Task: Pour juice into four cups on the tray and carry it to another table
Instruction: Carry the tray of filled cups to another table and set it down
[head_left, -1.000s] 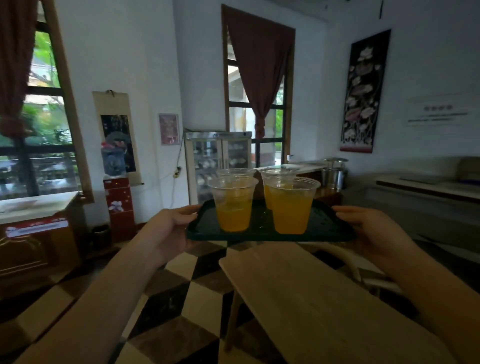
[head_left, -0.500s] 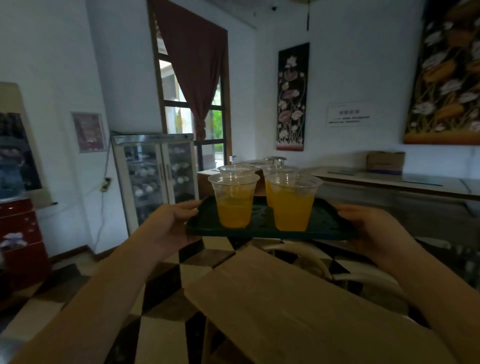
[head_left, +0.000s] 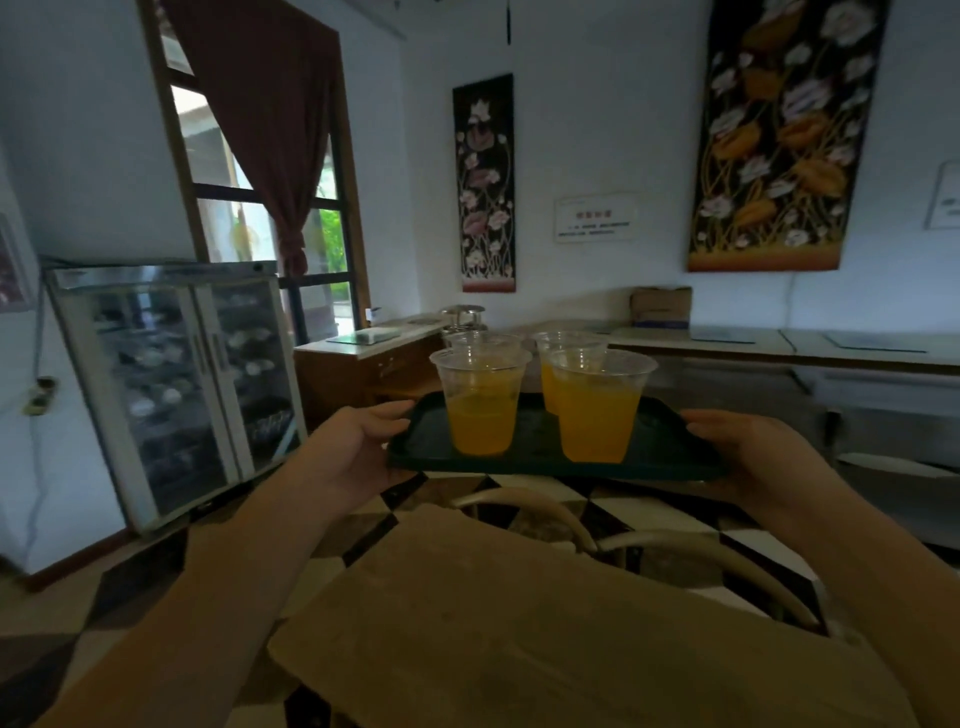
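Observation:
A dark green tray (head_left: 670, 452) hangs in the air in front of me, held level at chest height. My left hand (head_left: 358, 447) grips its left edge and my right hand (head_left: 753, 457) grips its right edge. On it stand several clear plastic cups of orange juice: a front left cup (head_left: 482, 402), a front right cup (head_left: 600, 408), and two rear cups (head_left: 563, 344) partly hidden behind them.
A wooden table (head_left: 545, 623) lies just below and in front of me, with curved chair backs (head_left: 675, 545) beyond it. A glass-door cabinet (head_left: 171, 384) stands at the left. A long counter (head_left: 779, 345) runs along the far wall. The floor is checkered.
The view has swung to the right: the window and cabinet slid left and a large floral hanging came into view. The tray and both hands kept their hold and place.

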